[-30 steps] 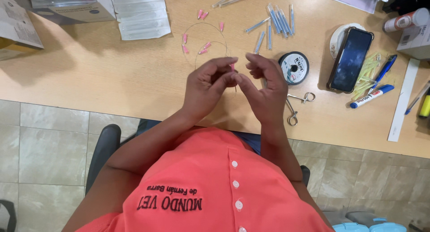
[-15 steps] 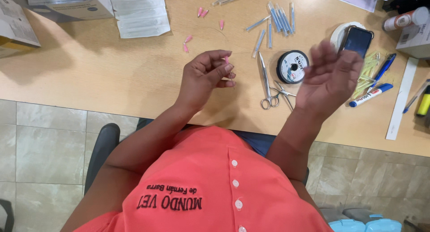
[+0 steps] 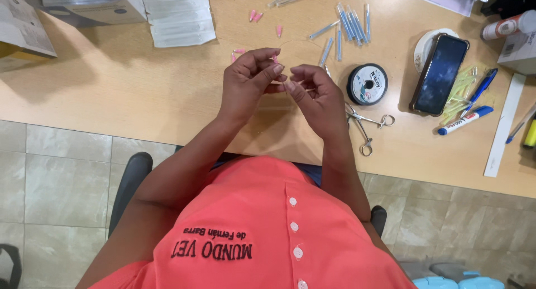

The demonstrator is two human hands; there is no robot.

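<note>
Wooden table (image 3: 139, 93) fills the view above a tiled floor. Over its near edge, the left hand (image 3: 248, 79) and right hand (image 3: 315, 96) are brought together, both pinched on a thin wire (image 3: 296, 41) looping above them. Forceps (image 3: 365, 124) and a spool (image 3: 367, 83) lie just right of them.

I am counting two hands, the left hand (image 3: 248, 79) and the right hand (image 3: 315, 93), meeting over the tabletop (image 3: 139, 93). I am seeing one spool of thread (image 3: 367, 83), one pair of metal scissors-like forceps (image 3: 365, 124), one dark phone (image 3: 439, 73), and two blue pens (image 3: 472, 102). Roughly eight blue-capped needles (image 3: 349, 24) are lying together, and about six small pink caps (image 3: 254, 15) are lying scattered.
</note>
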